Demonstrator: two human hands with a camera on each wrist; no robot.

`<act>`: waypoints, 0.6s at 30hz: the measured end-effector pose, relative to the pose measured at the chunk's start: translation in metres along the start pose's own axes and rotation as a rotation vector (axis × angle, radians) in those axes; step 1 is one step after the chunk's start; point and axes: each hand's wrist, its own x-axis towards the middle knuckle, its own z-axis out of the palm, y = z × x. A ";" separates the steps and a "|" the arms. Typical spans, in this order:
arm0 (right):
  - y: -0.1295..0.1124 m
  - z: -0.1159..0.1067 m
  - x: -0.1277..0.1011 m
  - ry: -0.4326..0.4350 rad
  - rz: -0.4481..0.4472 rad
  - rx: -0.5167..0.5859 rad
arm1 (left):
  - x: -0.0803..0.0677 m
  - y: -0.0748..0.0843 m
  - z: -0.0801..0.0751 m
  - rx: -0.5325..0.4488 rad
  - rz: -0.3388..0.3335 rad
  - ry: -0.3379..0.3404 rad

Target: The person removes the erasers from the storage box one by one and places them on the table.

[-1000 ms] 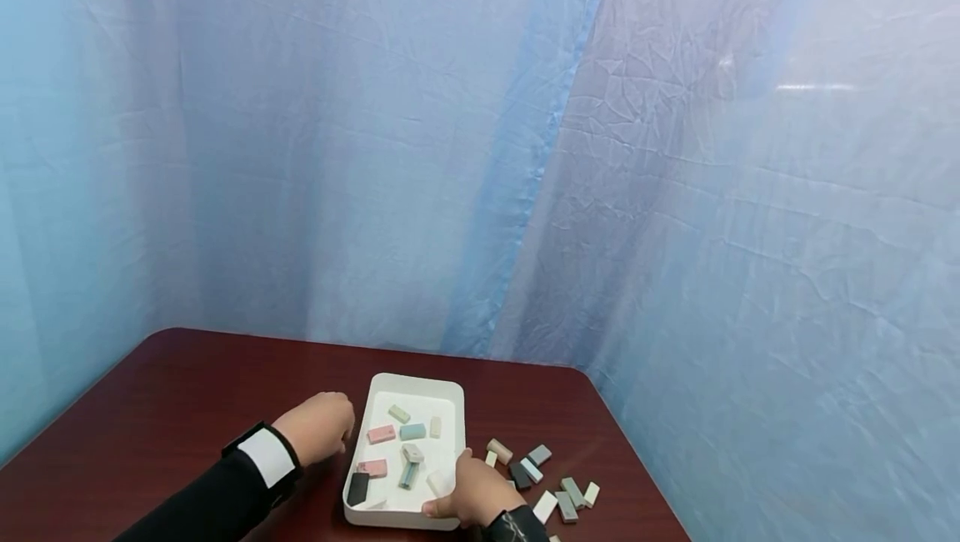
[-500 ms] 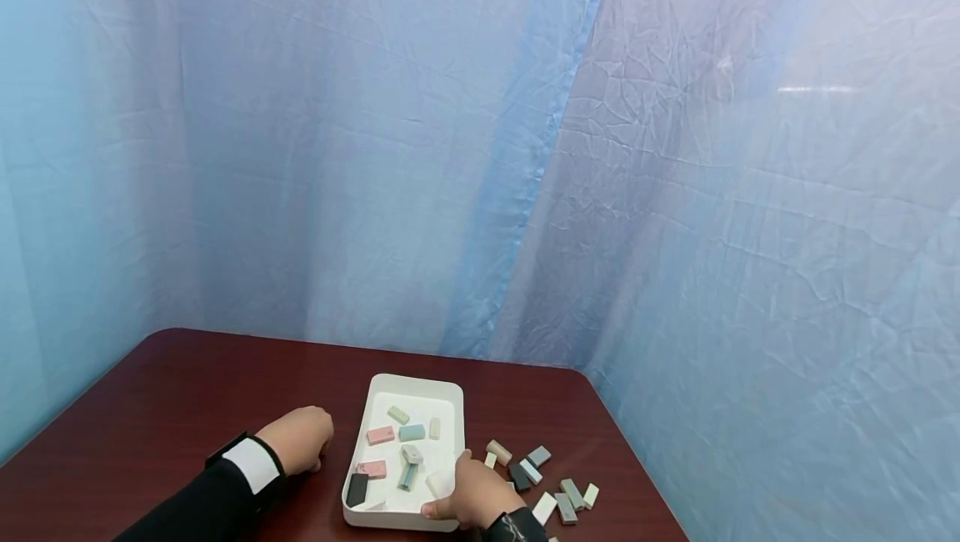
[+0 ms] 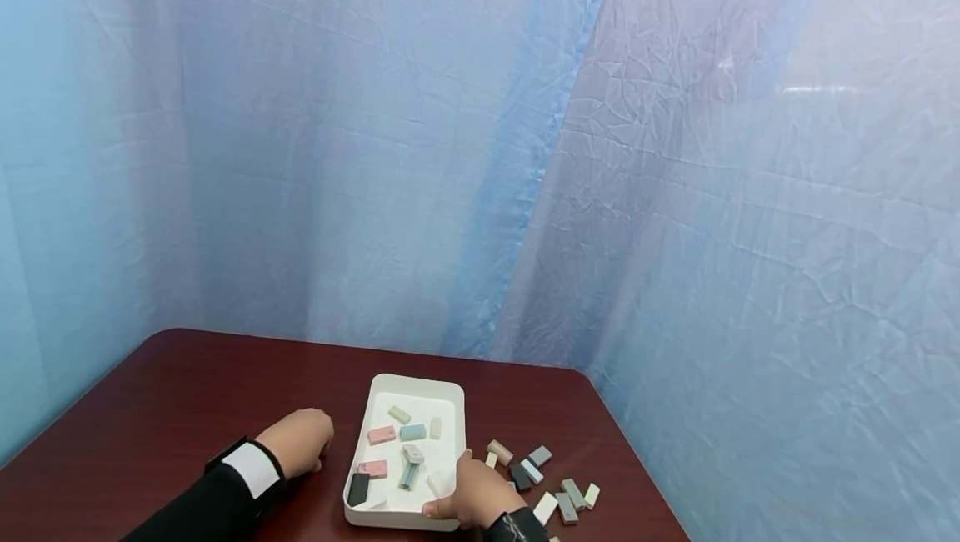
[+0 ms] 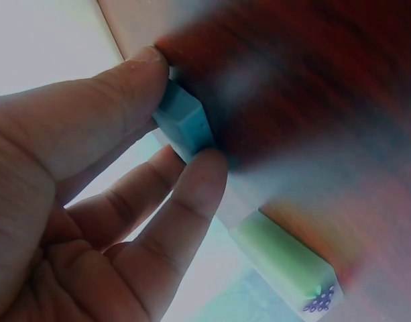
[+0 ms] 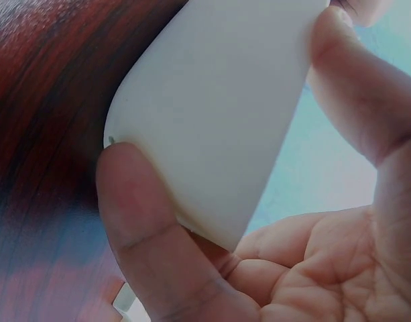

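My left hand (image 3: 300, 442) is low over the table, a little left of the white tray (image 3: 450, 402). Seen from the left wrist, its thumb and fingertip pinch a small blue eraser (image 4: 184, 121). A green eraser (image 4: 285, 258) with a purple dotted print lies just beyond those fingers; the head view hides both behind the hand. My right hand (image 3: 483, 488) grips the tray's near right corner, thumb at the front rim and fingers against the outer wall. Inside the tray lie several erasers, among them a pink eraser (image 3: 382, 434), a blue eraser (image 3: 412, 433) and a black eraser (image 3: 358, 489).
Right of the tray, several loose erasers are scattered on the dark red table (image 3: 225, 375), including a tan eraser (image 3: 500, 451), a white eraser (image 3: 546, 509) and a grey eraser (image 3: 573, 493). Blue curtains (image 3: 420, 150) hang behind the table and along its sides.
My left hand has drawn back to the left and slightly nearer, away from the tray's edge, then stayed there. The right hand and the tray have kept their places.
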 end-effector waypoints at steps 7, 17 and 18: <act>0.003 0.001 0.005 -0.011 0.012 0.012 | 0.001 0.001 0.002 0.026 0.012 0.008; 0.003 -0.001 0.003 -0.031 0.000 0.040 | -0.001 0.035 -0.006 0.214 0.007 0.093; 0.003 -0.001 0.003 -0.027 0.000 0.039 | 0.000 0.041 -0.008 0.212 0.011 0.113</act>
